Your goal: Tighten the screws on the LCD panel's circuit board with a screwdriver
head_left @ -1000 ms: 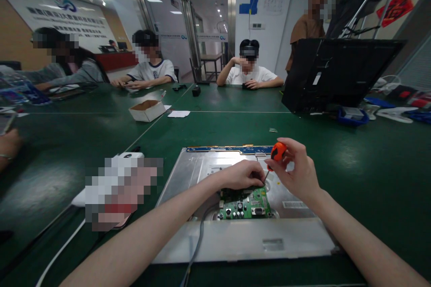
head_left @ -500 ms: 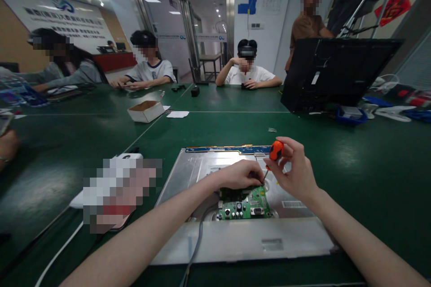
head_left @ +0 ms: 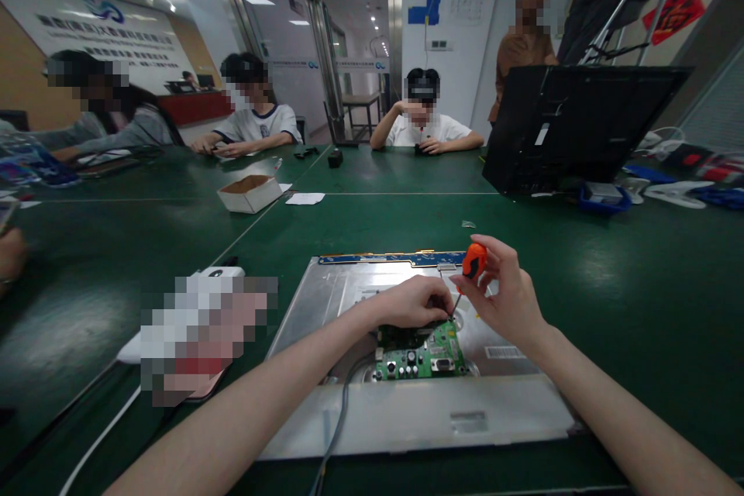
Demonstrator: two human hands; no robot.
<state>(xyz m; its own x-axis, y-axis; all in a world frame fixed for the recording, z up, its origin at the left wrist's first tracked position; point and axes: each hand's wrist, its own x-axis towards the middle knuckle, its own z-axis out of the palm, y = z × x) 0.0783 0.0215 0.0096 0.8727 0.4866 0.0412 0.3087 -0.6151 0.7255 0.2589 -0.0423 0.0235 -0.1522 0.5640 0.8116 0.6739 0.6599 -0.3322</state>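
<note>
My right hand is closed round the orange and black handle of a screwdriver. Its shaft slants down to the upper right corner of a green circuit board. At that same corner my left hand has its fingers pinched together by the screwdriver tip; what they hold, if anything, is hidden. The board sits on the metal back of a display panel, which lies flat on the table. Along the panel's far edge runs a narrow blue circuit strip. A grey cable passes over the panel's near edge beside the board.
Left of the panel lie a white device with cables and a blurred pinkish item. Farther off are an open white box and paper. A black monitor housing stands at the back right. Several people are around the green table.
The screwdriver's handle has turned slightly in my right hand, showing its black marking differently. My left hand stays at the board's corner. The whole view has shifted a little.
</note>
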